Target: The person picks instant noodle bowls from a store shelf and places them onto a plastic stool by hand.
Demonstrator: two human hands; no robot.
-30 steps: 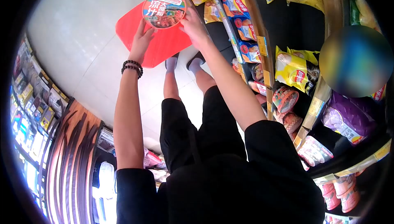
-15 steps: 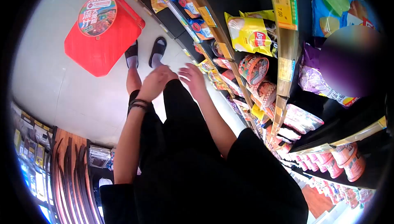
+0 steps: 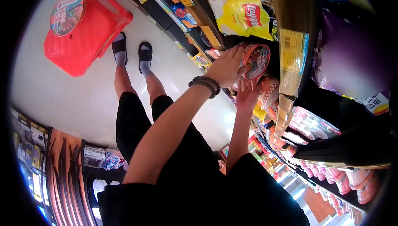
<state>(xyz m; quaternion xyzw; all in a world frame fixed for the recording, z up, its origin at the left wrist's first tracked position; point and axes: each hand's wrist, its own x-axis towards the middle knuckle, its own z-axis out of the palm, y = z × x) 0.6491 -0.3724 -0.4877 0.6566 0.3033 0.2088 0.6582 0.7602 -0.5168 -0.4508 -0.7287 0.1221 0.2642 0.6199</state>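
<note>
A round instant noodle tub (image 3: 258, 62) with a printed lid sits on the shelf, its lid facing me. My left hand (image 3: 227, 67), with dark beaded bracelets at the wrist, curves over the tub's left side, fingers against its wall and rim. From below, my right hand (image 3: 248, 94) has its fingertips at the tub's lower edge. Parts of the tub's side are hidden by my fingers. More checkered tubs (image 3: 269, 91) lie just past my right hand. Above the tub leans a yellow bag of chips (image 3: 236, 12).
A red plastic stool (image 3: 89, 31) stands on the floor at left, a round noodle lid or tub (image 3: 66, 14) on it. A shelf edge with price tags (image 3: 293, 50) runs along the right. Purple snack bags (image 3: 331, 52) lie beyond. Dark slippers (image 3: 145, 54) are on my feet.
Both hands have moved right from in front of my legs to the noodle tub on the shelf and now touch it. The view has shifted toward the shelf.
</note>
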